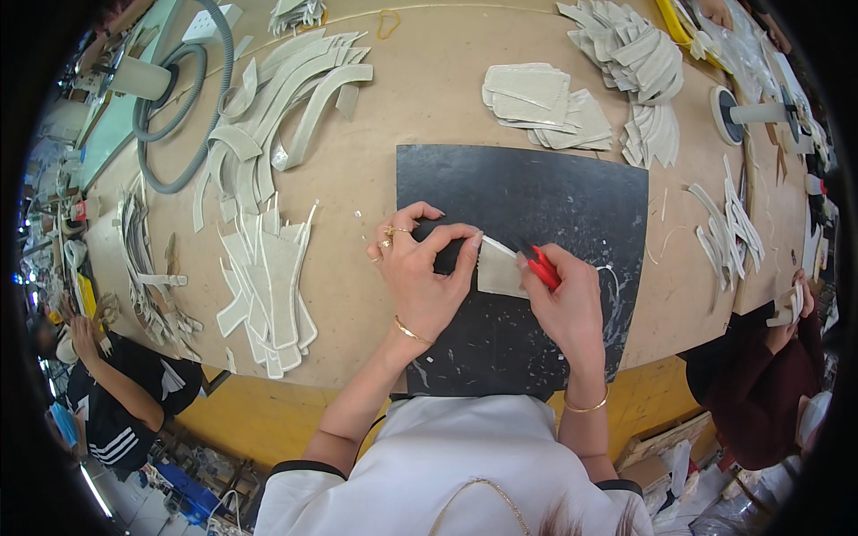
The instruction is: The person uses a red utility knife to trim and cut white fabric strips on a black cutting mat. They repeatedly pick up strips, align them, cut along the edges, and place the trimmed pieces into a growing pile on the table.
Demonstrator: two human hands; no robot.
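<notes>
On a black mat [509, 183] lies a small beige fabric piece [499, 273] with a white corded edge along its top. The thumb and forefinger of my left hand [424, 268] pinch its upper left corner. My right hand [569, 299] is closed around a red-handled tool [542, 267] with a dark tip, held over the piece's right end; its exact kind is hidden by my fingers. A thin white cord [613, 279] curls out on the far side of my right hand. Small white scraps dot the mat.
Left of the mat lie beige pieces with white edging [266, 290] and long curved strips [304, 89]. Fabric stacks [527, 94] stand behind it. A grey hose [147, 147] coils at far left. Co-workers' hands [85, 339] show at both sides.
</notes>
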